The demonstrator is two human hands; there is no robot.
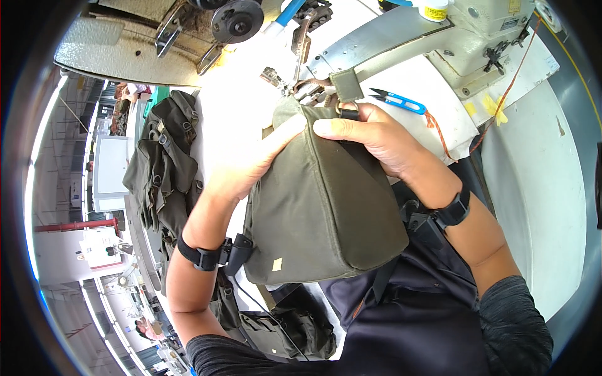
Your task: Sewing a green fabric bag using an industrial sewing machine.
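Note:
An olive-green fabric bag (295,213) is held up in front of me, with a seam running down its middle and a small yellowish patch near its lower edge. My left hand (251,160) grips its far end on the left side, thumb pressed along the cloth and fingers hidden behind it. Opposite, my right hand (379,138) pinches the same end, its thumb on the cloth beside the seam. Next to the right fingers are a dark metal ring and a square olive tab (346,84). The sewing machine's presser foot (276,77) is just beyond the bag.
Blue-handled thread snips (400,102) with an orange cord lie to the right. The sewing machine's head (119,47) overhangs at upper left. Another machine (489,41) stands at far right. More olive bags are piled at left (164,147) and below (282,335).

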